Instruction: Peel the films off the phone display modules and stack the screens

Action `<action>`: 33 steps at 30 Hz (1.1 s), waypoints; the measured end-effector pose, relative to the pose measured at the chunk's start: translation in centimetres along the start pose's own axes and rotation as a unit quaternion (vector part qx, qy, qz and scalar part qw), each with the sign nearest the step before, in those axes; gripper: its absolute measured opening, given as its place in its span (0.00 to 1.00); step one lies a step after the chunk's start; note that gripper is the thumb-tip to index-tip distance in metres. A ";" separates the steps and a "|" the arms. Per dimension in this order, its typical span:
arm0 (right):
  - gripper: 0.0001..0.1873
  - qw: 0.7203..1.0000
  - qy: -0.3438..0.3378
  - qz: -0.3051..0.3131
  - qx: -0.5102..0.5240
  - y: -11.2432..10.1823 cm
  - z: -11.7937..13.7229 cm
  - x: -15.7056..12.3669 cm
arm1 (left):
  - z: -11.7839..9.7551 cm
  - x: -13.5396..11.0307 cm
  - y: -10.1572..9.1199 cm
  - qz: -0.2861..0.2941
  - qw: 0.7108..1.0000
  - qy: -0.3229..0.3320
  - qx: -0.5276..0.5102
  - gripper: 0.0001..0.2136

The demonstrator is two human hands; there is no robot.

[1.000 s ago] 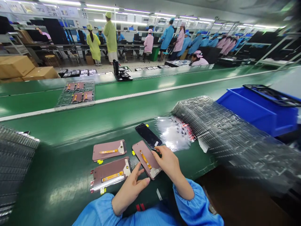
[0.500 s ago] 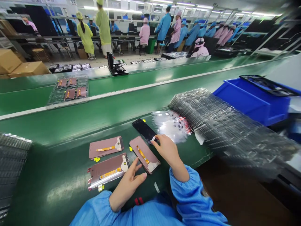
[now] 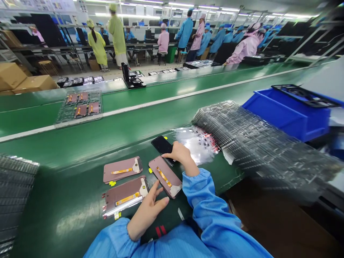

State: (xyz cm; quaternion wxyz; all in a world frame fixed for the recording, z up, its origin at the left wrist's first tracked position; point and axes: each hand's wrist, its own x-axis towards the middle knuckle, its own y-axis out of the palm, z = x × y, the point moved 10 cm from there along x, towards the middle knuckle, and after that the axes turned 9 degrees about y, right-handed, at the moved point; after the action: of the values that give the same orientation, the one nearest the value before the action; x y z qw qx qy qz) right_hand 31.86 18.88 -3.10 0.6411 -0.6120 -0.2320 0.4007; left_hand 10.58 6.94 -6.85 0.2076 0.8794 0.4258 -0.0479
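Observation:
My right hand [image 3: 180, 154] reaches across a black phone screen [image 3: 160, 144], its thumb at the near long edge and its fingers bent over the far side, partly hidden. The screen lies flat. Just below it is a phone screen with its brown back up [image 3: 157, 166], with an orange flex cable. My left hand [image 3: 150, 206] has its fingers apart, the fingertips at that panel's lower left edge. To the left lie more brown-backed screens [image 3: 118, 175], some stacked, and one [image 3: 126, 186] with clear film along its edge. Yellow tabs stick out from them.
Clear plastic film pieces [image 3: 195, 143] with red tabs lie beside stacked clear trays [image 3: 242, 132]. A blue bin [image 3: 282, 114] stands at right, more trays [image 3: 18, 200] at left. Across the green belt [image 3: 150, 111] sits a tray of panels [image 3: 99, 111]. Co-workers stand beyond.
My right hand has moved left from the black screen's lower corner to its middle, spanning its width. My left hand stays nearly in place. A co-worker in pink at the far right has risen.

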 end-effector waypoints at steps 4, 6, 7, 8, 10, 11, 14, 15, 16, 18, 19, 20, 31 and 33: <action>0.36 1.000 -0.027 0.005 0.011 0.5 0.4 0.2 | -0.5 -0.1 0.3 -0.002 1.000 -0.008 -0.015 0.44; 0.30 0.999 -0.036 0.000 0.015 0.4 0.6 0.1 | -0.7 -0.1 0.4 0.001 1.000 -0.010 -0.020 0.44; 0.27 0.999 -0.040 -0.003 0.018 0.2 0.7 0.0 | -0.7 -0.1 0.4 0.001 1.000 -0.010 -0.020 0.44; 0.22 0.999 -0.045 -0.006 0.022 -0.1 0.8 -0.2 | -0.8 -0.1 0.4 0.000 1.000 -0.011 -0.018 0.45; 0.14 0.997 -0.062 -0.012 0.033 -0.9 1.0 -0.8 | -1.0 -0.1 0.5 -0.002 1.000 -0.011 -0.013 0.47; 0.11 0.997 -0.071 -0.018 0.038 -1.5 1.1 -1.3 | -1.0 -0.2 0.5 -0.003 1.000 -0.012 -0.010 0.48; 0.08 0.994 -0.088 -0.056 0.042 -3.3 1.1 -4.2 | -1.1 -0.2 0.4 -0.010 1.000 -0.013 -0.012 0.49; 0.08 0.992 -0.091 -0.073 0.039 -3.7 1.1 -5.6 | -1.0 -0.2 0.3 -0.014 1.000 -0.015 -0.016 0.49; 0.08 0.991 -0.096 -0.088 0.033 -3.9 1.2 -7.1 | -0.9 -0.2 0.4 -0.017 0.999 -0.018 -0.024 0.49; 0.10 0.987 -0.116 -0.106 0.020 -3.5 1.9 -10.3 | -0.7 -0.3 0.4 -0.024 0.998 -0.025 -0.046 0.46; 0.10 0.986 -0.128 -0.108 0.014 -2.8 2.3 -11.8 | -0.6 -0.3 0.4 -0.031 0.997 -0.027 -0.059 0.43; 0.09 0.985 -0.139 -0.106 0.008 -2.1 2.7 -13.1 | -0.6 -0.4 0.4 -0.039 0.996 -0.027 -0.072 0.40; 0.17 0.984 -0.159 -0.027 0.081 1.1 0.8 -15.2 | -1.4 -0.4 0.9 -0.049 0.992 -0.015 -0.116 0.35; 0.19 0.990 -0.105 -0.013 0.091 1.3 -0.9 -13.7 | -1.2 -0.5 0.7 -0.064 0.992 -0.028 -0.108 0.34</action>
State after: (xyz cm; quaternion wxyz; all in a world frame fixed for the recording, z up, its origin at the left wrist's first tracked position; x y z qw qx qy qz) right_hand 24.47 7.34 -1.87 0.6713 -0.5027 -0.2683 0.4740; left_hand 10.71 6.67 -5.40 0.3097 0.8213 0.4776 -0.0389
